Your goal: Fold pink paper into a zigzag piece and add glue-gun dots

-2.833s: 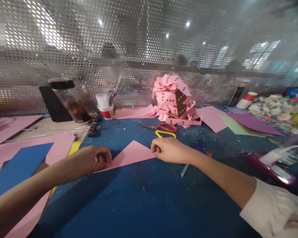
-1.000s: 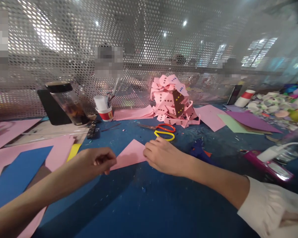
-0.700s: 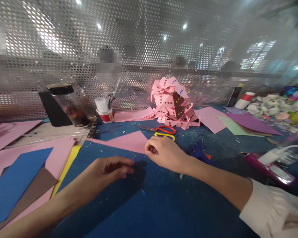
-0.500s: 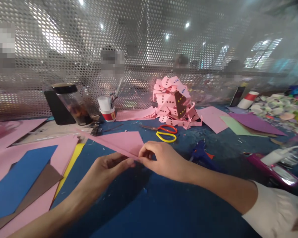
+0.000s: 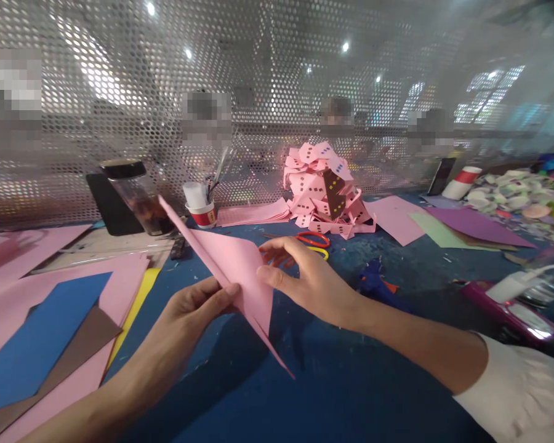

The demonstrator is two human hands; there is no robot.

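Note:
In the head view, a pink paper sheet (image 5: 240, 255) is held tilted above the blue table, with a fold along its left side. My left hand (image 5: 198, 307) is closed on that fold, thumb in front and fingers behind. Beside the sheet's right edge is my right hand (image 5: 311, 283), its thumb and fingers apart; the thumb tip touches or overlaps the edge. Behind the right hand lie scissors (image 5: 313, 239) with red and yellow handles, partly covered. A pile of folded pink paper pieces (image 5: 311, 191) with printed dots stands farther back.
Blue, brown, pink and yellow sheets (image 5: 50, 338) overlap on the left. A lidded jar (image 5: 141, 203) and a cup (image 5: 203, 215) stand near the perforated screen (image 5: 268, 74). On the right are a blue glue gun (image 5: 376, 280), coloured sheets (image 5: 475, 227) and a purple toy car (image 5: 508, 314).
The pink sheet has turned more upright, its lower corner now pointing down toward me. My right hand has loosened its pinch and moved up along the edge; my left still grips the fold.

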